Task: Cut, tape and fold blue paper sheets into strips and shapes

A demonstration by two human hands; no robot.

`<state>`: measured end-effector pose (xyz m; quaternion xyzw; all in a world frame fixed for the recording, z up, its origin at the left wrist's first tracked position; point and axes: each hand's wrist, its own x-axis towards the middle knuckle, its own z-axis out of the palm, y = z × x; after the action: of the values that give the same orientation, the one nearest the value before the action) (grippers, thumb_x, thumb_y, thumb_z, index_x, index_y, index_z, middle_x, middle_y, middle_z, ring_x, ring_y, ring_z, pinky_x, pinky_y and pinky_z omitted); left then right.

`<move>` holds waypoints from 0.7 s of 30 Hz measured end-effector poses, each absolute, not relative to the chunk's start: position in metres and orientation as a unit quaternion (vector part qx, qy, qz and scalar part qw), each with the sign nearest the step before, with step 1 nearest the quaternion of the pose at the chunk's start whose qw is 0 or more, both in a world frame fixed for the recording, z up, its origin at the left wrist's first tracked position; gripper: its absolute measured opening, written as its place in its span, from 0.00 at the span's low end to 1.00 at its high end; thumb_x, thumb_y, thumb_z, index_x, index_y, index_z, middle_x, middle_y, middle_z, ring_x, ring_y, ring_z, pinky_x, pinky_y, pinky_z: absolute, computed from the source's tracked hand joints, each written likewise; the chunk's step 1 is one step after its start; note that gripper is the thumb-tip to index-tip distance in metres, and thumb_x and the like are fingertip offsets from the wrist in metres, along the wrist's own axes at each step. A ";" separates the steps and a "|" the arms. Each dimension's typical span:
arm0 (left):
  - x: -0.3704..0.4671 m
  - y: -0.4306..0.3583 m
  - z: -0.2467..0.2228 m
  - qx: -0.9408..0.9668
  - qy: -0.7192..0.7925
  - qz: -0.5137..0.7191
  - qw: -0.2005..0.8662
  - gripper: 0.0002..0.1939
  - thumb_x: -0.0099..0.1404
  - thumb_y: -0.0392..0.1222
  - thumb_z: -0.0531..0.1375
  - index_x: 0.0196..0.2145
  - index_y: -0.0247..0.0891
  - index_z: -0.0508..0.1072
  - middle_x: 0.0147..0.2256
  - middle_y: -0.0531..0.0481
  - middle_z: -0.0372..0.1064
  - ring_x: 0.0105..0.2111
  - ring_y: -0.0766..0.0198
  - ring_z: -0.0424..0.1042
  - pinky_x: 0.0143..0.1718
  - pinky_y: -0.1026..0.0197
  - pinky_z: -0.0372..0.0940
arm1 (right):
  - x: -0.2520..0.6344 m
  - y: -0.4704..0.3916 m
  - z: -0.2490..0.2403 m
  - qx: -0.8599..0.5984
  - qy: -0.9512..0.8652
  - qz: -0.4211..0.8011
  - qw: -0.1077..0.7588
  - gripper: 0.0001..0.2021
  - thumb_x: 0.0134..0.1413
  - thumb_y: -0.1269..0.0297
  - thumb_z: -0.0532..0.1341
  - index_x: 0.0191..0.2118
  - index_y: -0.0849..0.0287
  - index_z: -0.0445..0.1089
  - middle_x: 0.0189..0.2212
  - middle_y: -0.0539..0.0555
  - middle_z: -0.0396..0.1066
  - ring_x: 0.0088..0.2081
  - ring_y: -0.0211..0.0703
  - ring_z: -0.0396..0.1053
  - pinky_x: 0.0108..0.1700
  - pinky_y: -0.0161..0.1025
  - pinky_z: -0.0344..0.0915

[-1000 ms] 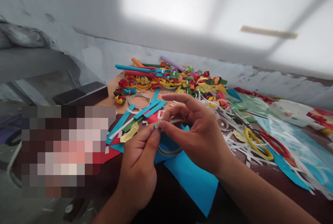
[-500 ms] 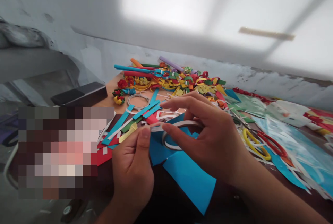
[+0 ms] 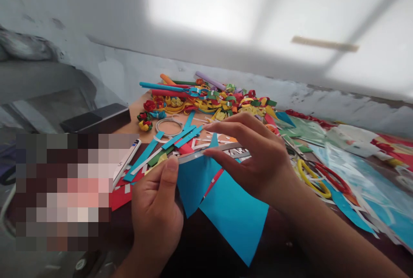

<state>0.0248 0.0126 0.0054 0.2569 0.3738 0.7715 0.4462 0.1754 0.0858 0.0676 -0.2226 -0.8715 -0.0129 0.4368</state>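
My left hand [image 3: 158, 205] is closed in a pinch on the top corner of a blue paper piece [image 3: 193, 185], which hangs down from it. A narrow whitish tape strip [image 3: 192, 156] runs along the paper's upper edge. My right hand [image 3: 261, 153] has its thumb against the strip's right part, with the index finger raised above. A pale tape roll [image 3: 237, 146], seen nearly edge-on, sits within the right hand, partly hidden by the fingers. Below and to the right, another blue paper piece [image 3: 235, 215] lies at the table's near side.
Blue strips [image 3: 145, 157] and a pale ring [image 3: 169, 127] lie beyond my hands. Colourful paper chains [image 3: 222, 101] are heaped at the back. Scissors with yellow and red handles [image 3: 314, 179] and plastic bags [image 3: 361, 183] lie right. A dark box [image 3: 97, 116] stands left.
The blue paper's edge has come up level with the tape strip between my hands. The tape roll has tipped from a visible ring to nearly edge-on. My left hand has shifted slightly left.
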 end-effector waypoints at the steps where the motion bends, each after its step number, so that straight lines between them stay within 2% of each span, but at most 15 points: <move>1: 0.025 0.013 0.006 0.261 0.369 0.773 0.446 0.14 0.59 0.53 0.72 0.36 0.41 0.83 0.23 0.55 0.70 0.22 0.66 0.69 0.22 0.66 0.67 | 0.176 0.087 0.068 -0.220 -0.871 -0.021 0.439 0.13 0.62 0.62 0.68 0.51 0.57 0.76 0.44 0.56 0.76 0.44 0.45 0.75 0.44 0.42 0.71; 4: 0.026 0.015 0.007 0.272 0.354 0.775 0.448 0.14 0.58 0.53 0.72 0.36 0.42 0.84 0.21 0.56 0.68 0.20 0.68 0.68 0.21 0.67 0.67 | 0.178 0.089 0.071 -0.212 -0.870 -0.038 0.443 0.14 0.61 0.61 0.69 0.50 0.59 0.76 0.43 0.56 0.76 0.43 0.44 0.75 0.43 0.41 0.70; 8: 0.026 0.017 0.011 0.254 0.349 0.779 0.455 0.15 0.54 0.53 0.74 0.34 0.41 0.84 0.28 0.51 0.78 0.23 0.65 0.74 0.26 0.63 0.73 | 0.180 0.089 0.073 -0.208 -0.869 -0.062 0.445 0.14 0.59 0.61 0.71 0.49 0.60 0.78 0.41 0.55 0.75 0.39 0.42 0.74 0.40 0.40 0.69; 13: 0.025 0.016 0.014 0.244 0.344 0.772 0.476 0.15 0.51 0.54 0.76 0.31 0.41 0.84 0.29 0.49 0.81 0.28 0.59 0.79 0.31 0.60 0.77 | 0.180 0.092 0.069 -0.186 -0.877 -0.066 0.439 0.09 0.61 0.62 0.69 0.45 0.60 0.79 0.38 0.55 0.74 0.36 0.41 0.74 0.37 0.39 0.69; 15: 0.023 0.014 0.012 0.263 0.349 0.756 0.486 0.16 0.53 0.55 0.75 0.32 0.41 0.85 0.31 0.47 0.82 0.31 0.57 0.81 0.34 0.58 0.78 | 0.178 0.093 0.067 -0.178 -0.881 -0.055 0.436 0.07 0.62 0.63 0.69 0.42 0.60 0.79 0.37 0.55 0.74 0.37 0.41 0.74 0.38 0.39 0.69; 17: 0.021 0.014 0.009 0.308 0.375 0.729 0.483 0.18 0.52 0.52 0.76 0.38 0.42 0.85 0.35 0.47 0.83 0.34 0.56 0.82 0.36 0.58 0.78 | 0.176 0.093 0.064 -0.174 -0.882 -0.047 0.435 0.05 0.62 0.64 0.69 0.39 0.61 0.78 0.36 0.55 0.74 0.37 0.42 0.74 0.38 0.39 0.69; 19: 0.021 0.014 0.007 0.351 0.414 0.704 0.458 0.20 0.52 0.47 0.76 0.44 0.43 0.84 0.39 0.46 0.83 0.36 0.55 0.82 0.35 0.59 0.78 | 0.174 0.093 0.063 -0.173 -0.881 -0.047 0.437 0.06 0.61 0.63 0.69 0.37 0.61 0.77 0.35 0.55 0.74 0.37 0.42 0.74 0.38 0.39 0.69; 21: 0.023 0.016 0.004 0.365 0.443 0.705 0.416 0.18 0.54 0.45 0.75 0.44 0.43 0.84 0.40 0.45 0.83 0.38 0.53 0.82 0.34 0.58 0.77 | 0.173 0.090 0.064 -0.178 -0.881 -0.050 0.436 0.06 0.61 0.63 0.69 0.37 0.61 0.77 0.36 0.55 0.74 0.38 0.43 0.74 0.39 0.39 0.69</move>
<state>0.0230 0.0164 0.0044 0.3652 0.4427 0.7053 0.4162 0.1733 0.0900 0.0636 -0.1784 -0.8807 -0.0500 0.4360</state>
